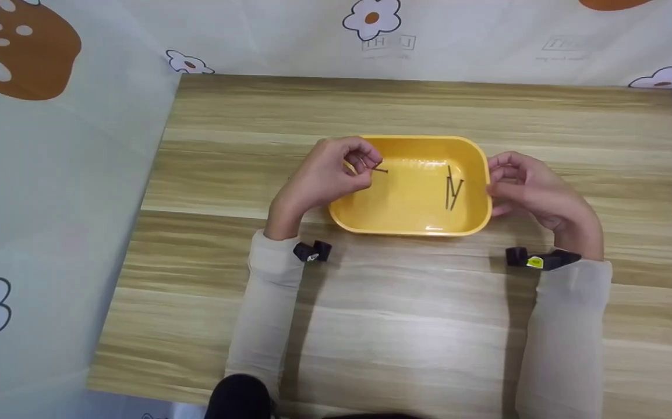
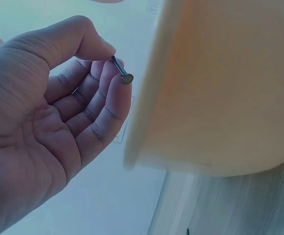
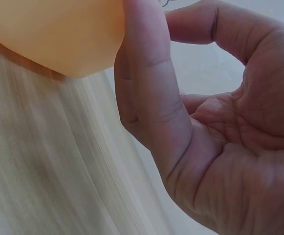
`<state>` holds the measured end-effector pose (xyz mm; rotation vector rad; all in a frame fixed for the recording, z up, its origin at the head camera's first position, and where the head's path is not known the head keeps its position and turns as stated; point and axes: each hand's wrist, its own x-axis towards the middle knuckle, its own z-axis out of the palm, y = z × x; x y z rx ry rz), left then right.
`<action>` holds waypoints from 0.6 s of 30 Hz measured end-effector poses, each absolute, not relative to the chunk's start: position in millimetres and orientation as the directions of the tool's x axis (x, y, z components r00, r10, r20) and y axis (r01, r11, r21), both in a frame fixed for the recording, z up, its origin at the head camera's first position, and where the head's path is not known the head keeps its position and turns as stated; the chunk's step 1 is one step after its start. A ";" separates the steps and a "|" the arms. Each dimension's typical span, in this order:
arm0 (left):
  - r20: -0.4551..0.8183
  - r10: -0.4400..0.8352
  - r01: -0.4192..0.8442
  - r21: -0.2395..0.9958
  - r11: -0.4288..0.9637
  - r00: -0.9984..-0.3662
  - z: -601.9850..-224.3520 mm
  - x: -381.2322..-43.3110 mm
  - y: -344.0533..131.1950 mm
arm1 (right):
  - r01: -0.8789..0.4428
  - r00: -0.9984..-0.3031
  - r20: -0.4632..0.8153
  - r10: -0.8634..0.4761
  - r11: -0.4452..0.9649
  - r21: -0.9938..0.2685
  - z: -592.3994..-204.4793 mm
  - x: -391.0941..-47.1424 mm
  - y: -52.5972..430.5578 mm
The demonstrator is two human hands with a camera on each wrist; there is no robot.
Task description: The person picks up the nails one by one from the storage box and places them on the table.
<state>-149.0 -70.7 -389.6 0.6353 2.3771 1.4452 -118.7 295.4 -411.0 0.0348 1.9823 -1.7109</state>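
Over the left end of the yellow tray (image 1: 409, 224), my left hand (image 1: 336, 169) pinches a thin nail (image 1: 380, 170) between thumb and fingertips. In the left wrist view the nail (image 2: 122, 71) has its flat round head pointing out of the grip, beside the tray wall (image 2: 220, 98). Several dark nails (image 1: 448, 192) lie close together on the tray's floor towards its right end. At the tray's right side is my right hand (image 1: 534, 183), fingers loosely bent and nothing in the palm. Its fingertips (image 3: 149, 29) are right at the outer wall.
The tray stands on a wood-grain table (image 1: 406, 326). A pale sheet with printed flowers (image 1: 372, 17) hangs behind and to the left of the table. Small black cameras (image 1: 312, 251) sit at both wrists over light sleeves.
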 end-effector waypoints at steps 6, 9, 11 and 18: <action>-0.032 0.498 0.195 0.897 0.397 -0.866 -390.1 -150.3 -72.2 | 0.351 -0.866 -0.400 -0.299 0.205 -0.914 -410.9 -119.0 295.2; -0.042 0.492 0.182 0.899 0.398 -0.869 -390.2 -151.2 -73.4 | 0.346 -0.866 -0.397 -0.304 0.208 -0.915 -410.2 -118.9 295.1; -0.042 0.487 0.177 0.902 0.394 -0.872 -389.8 -151.4 -74.7 | 0.343 -0.865 -0.393 -0.312 0.205 -0.917 -410.3 -119.4 295.6; -0.023 0.474 0.177 0.911 0.373 -0.880 -388.9 -151.8 -80.4 | 0.365 -0.859 -0.402 -0.317 0.170 -0.915 -410.6 -119.4 295.6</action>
